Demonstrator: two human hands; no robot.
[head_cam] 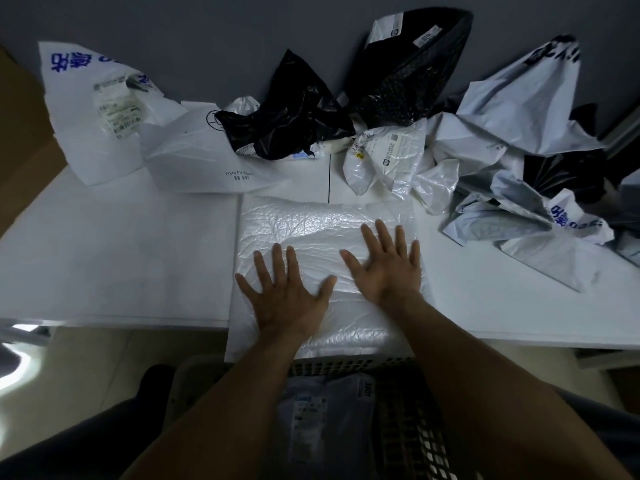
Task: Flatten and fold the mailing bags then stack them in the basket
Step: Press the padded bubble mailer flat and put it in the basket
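A white bubble mailing bag (311, 223) lies flat on the white table (121, 254), its near end hanging over the table's front edge. My left hand (287, 292) rests palm down on its near left part, fingers spread. My right hand (384, 265) presses flat on its right part, fingers spread too. Neither hand grips anything. Below the table edge, between my forearms, stands a dark mesh basket (408, 420) with a grey labelled bag (322, 410) lying inside it.
Crumpled bags crowd the back of the table: a white bag with blue print (100, 109) at the left, a flat white bag (204, 157), black bags (291, 112), a small bubble mailer (388, 157), and grey bags (519, 168) piled at the right. A brown cardboard box (20, 126) stands far left.
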